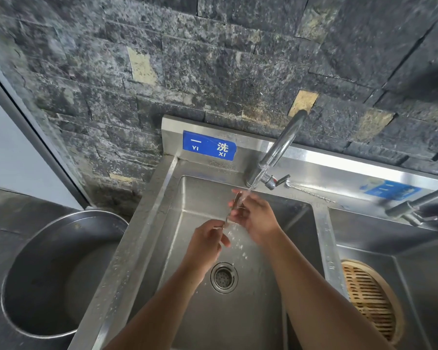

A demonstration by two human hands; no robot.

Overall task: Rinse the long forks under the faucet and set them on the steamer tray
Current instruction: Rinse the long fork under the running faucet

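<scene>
Rinse in progress: L hand point(208, 239) pinches fork point(232, 207) handle, R hand point(254, 217) fingers curl round its head under faucet point(281, 145); steamer tray point(371, 299) holds no forks yet.

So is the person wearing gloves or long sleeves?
No gloves. The left hand and right hand are bare, and both forearms are bare right to the picture's edge, so no sleeves show. I see no watch, ring or bracelet.

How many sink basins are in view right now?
2. The left basin, under the running faucet, is where the left hand and right hand hold a fork; the right basin holds the steamer tray. Others may lie beyond the frame's right edge.
</scene>
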